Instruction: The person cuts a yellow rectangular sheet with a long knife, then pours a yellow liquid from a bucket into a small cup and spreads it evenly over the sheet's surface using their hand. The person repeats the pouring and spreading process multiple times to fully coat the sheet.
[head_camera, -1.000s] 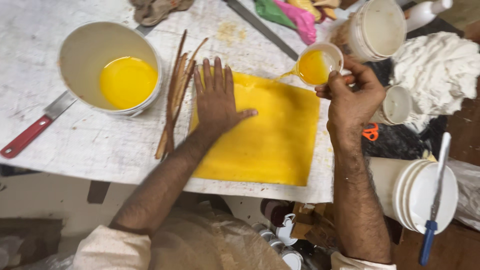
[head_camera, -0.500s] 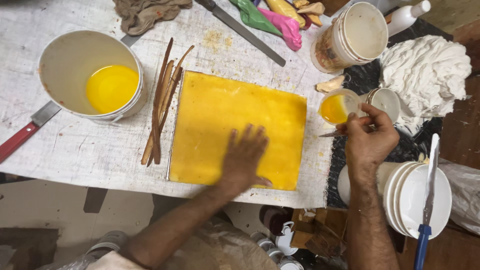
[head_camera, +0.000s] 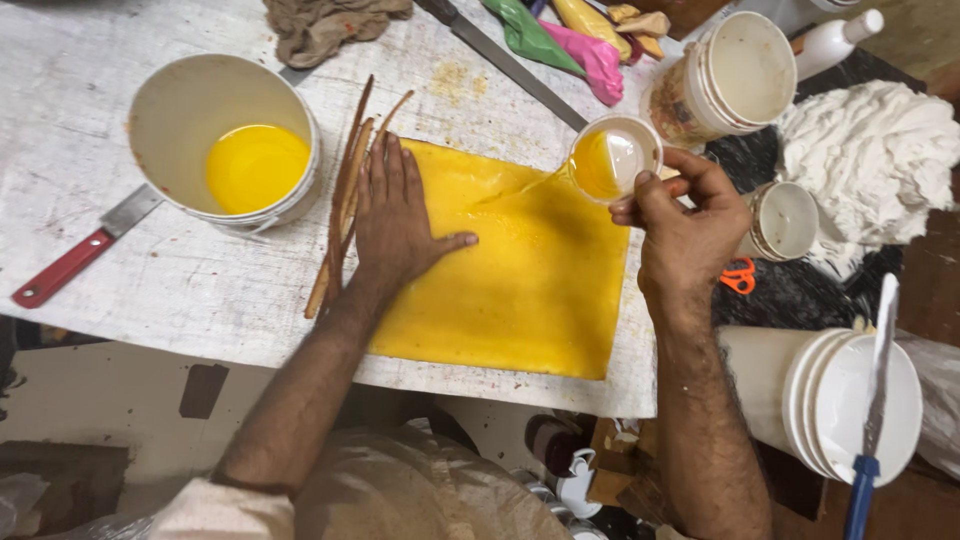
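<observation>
Fingers (head_camera: 668, 192) of right hand (head_camera: 690, 235) tilting small cup (head_camera: 612, 158), cup base hidden

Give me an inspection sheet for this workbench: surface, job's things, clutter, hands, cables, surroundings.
Surface: worn white table, scratched and stained.
Job's things: yellow sheet lying flat near the table's front edge; small cup tilted, a thin yellow stream running from it onto the sheet.
Clutter: white bucket with yellow liquid; wooden sticks beside the sheet; red-handled scraper; brown rag; long blade.
Hands: left hand pressed flat on the sheet's left edge; right hand gripping the cup.
Cables: nothing seen.
Surroundings: stacked white tubs with a blue-handled knife across them; white cloth; orange scissors.
</observation>
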